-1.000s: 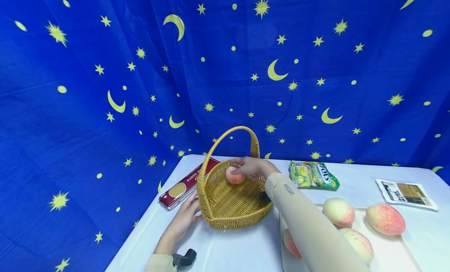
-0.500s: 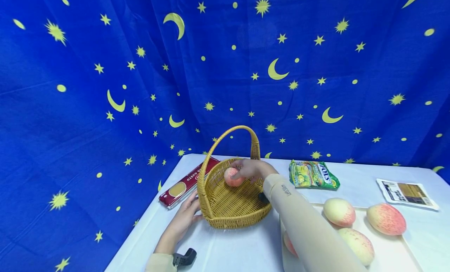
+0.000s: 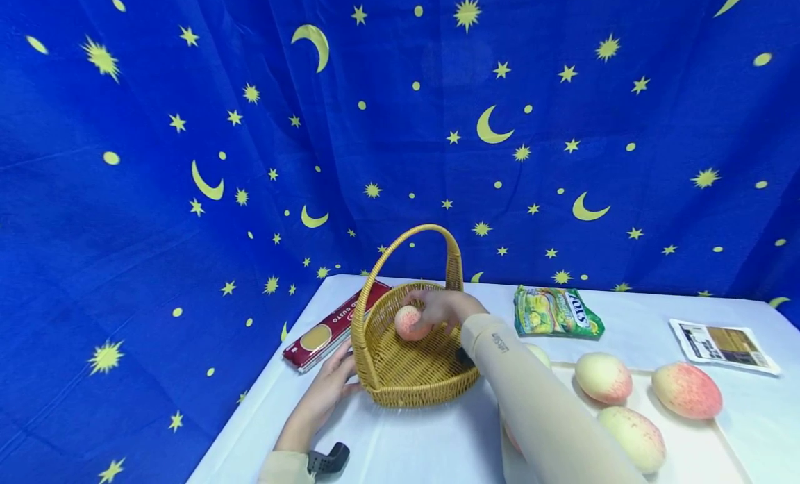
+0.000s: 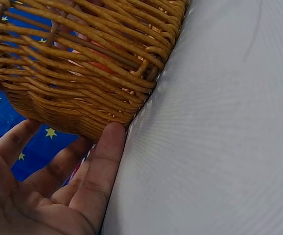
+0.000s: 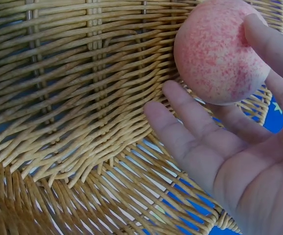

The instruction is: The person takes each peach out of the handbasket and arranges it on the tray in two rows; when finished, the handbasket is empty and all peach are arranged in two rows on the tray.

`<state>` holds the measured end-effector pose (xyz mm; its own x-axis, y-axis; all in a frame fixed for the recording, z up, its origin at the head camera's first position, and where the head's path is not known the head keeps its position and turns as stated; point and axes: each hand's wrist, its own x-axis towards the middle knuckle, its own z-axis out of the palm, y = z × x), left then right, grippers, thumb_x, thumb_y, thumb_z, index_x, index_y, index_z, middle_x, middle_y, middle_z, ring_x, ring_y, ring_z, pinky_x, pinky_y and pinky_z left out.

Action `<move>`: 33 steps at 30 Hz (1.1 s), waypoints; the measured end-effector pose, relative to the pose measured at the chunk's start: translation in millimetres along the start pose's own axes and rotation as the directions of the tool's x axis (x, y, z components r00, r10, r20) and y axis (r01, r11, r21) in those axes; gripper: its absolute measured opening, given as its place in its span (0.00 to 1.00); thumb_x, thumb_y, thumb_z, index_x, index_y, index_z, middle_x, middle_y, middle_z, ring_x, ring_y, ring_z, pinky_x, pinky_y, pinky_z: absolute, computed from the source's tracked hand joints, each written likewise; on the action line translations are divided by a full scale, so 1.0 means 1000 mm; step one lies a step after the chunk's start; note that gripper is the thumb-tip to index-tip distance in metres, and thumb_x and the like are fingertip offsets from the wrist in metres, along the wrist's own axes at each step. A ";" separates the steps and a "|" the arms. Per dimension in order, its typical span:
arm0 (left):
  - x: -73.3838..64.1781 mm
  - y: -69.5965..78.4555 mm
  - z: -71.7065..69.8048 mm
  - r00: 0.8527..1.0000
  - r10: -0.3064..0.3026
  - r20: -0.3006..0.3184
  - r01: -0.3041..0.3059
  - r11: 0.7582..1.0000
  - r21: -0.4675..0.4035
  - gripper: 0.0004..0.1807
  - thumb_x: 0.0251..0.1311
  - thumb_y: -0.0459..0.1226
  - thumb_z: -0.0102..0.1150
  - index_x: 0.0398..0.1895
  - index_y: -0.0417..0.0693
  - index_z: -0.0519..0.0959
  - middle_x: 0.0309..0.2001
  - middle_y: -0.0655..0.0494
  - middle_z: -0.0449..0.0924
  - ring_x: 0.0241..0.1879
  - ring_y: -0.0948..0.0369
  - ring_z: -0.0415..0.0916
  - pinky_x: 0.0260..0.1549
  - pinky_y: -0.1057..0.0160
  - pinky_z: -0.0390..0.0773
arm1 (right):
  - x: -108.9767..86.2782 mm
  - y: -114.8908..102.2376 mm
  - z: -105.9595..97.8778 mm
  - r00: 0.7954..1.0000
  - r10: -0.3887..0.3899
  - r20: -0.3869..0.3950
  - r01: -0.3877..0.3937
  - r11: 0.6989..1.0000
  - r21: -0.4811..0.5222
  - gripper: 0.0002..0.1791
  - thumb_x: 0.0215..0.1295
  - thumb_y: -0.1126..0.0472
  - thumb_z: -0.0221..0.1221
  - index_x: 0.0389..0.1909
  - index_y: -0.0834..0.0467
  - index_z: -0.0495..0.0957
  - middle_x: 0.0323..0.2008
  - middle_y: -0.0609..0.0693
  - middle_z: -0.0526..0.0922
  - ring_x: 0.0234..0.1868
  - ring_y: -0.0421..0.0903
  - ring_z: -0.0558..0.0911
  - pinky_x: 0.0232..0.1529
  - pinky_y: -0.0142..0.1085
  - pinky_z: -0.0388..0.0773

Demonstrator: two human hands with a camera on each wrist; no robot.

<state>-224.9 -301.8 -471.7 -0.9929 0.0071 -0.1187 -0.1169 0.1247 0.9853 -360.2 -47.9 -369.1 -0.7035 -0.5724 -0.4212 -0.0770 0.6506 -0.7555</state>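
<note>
A pink and cream peach [image 3: 409, 323] is inside a woven wicker basket [image 3: 420, 396] that has a tall arched handle. My right hand [image 3: 440, 308] reaches in from the right and holds the peach between thumb and fingers. In the right wrist view the thumb lies on one side of the peach [image 5: 215, 54], and two other fingers extend away from it towards the wicker. Outside the basket on its left, my left hand [image 3: 326, 392] rests with relaxed fingertips against the woven wall [image 4: 78, 81], as the left wrist view shows.
A red packet [image 3: 331, 330] lies left of the basket. To the right, a white tray [image 3: 694, 456] bears several peaches [image 3: 687, 390], partly hidden by the right sleeve. A green candy bag [image 3: 556, 312] and a white-edged packet [image 3: 723, 345] lie behind. A blue curtain [image 3: 400, 157] hangs behind the table.
My right hand has moved the peach slightly to the left and lower within the basket. The left hand and the basket have stayed in place.
</note>
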 end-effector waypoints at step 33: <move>-0.002 0.001 0.002 1.000 0.005 -0.013 -0.005 1.000 -0.014 0.35 0.79 0.48 0.54 0.86 0.56 0.60 0.76 0.42 0.73 0.70 0.47 0.76 0.64 0.46 0.85 | 0.006 -0.010 0.013 0.995 -0.077 -0.059 0.049 0.922 -0.383 0.43 0.69 0.58 0.72 0.81 0.39 0.66 0.82 0.50 0.67 0.76 0.52 0.70 0.78 0.54 0.71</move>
<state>-223.1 -299.5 -470.6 -0.9937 -0.0056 -0.1119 -0.1118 0.1108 0.9875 -354.0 -64.2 -370.8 -0.7357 -0.5906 -0.3315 -0.3760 0.7633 -0.5254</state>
